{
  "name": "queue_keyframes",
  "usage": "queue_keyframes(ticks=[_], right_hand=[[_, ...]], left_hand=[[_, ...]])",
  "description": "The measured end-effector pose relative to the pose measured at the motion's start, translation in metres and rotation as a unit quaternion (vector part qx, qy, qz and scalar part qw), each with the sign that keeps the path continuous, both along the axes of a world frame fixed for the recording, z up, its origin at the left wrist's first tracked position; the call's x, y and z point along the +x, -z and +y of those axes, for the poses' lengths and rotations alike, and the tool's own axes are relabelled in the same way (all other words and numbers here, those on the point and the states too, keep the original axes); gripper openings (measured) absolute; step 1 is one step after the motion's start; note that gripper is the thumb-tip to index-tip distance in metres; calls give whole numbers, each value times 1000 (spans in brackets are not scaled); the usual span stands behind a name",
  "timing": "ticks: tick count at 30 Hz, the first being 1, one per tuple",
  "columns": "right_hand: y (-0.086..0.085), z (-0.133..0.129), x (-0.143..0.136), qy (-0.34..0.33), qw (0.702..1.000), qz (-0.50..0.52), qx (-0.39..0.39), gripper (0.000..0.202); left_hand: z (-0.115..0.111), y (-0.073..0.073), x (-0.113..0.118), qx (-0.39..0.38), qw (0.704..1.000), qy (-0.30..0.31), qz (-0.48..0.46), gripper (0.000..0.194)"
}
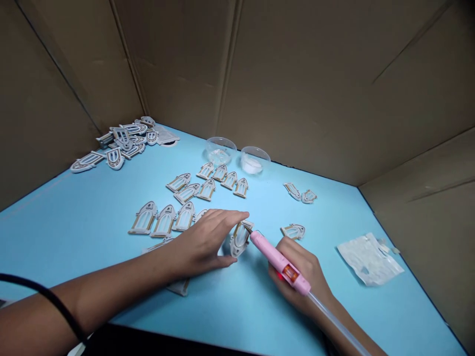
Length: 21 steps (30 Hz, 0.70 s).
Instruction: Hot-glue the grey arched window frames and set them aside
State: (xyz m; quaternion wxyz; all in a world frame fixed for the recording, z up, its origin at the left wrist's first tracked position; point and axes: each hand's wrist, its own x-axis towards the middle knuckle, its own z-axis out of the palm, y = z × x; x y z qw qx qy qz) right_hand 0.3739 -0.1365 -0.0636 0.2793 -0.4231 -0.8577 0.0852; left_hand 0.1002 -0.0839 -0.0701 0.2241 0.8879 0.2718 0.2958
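My left hand [208,237] pinches a small arched window-shaped piece [239,241], white with gold trim, its rounded end pointing down toward me. In my right hand [300,269] is a pink hot glue gun [272,253], gripped round its body, with a clear glue stick [334,321] running out of its back end. The gun's metal tip touches or nearly touches the upper edge of the held piece. Just beyond my right hand lies another arched piece [293,231]. Several more arched pieces [164,220] lie in rows beside and behind my left hand, some partly covered by it.
A heap of arched pieces [126,141] sits at the far left. Two clear plastic tubs [255,160] stand at the back. Two pieces [300,193] lie right of centre, and a white plastic packet [369,259] lies farther right. Cardboard walls [297,89] enclose the blue tabletop [237,316].
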Motion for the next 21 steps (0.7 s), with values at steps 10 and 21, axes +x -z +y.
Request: queue_keyframes(ticks=[10, 21], right_hand=[[-6, -1, -6, 23, 999, -4, 36, 25], [-2, -2, -2, 33, 999, -14, 12, 26]], left_hand=[[2, 1, 0, 15, 1000, -6, -3, 79], [3, 0, -2, 18, 1000, -13, 2, 78]])
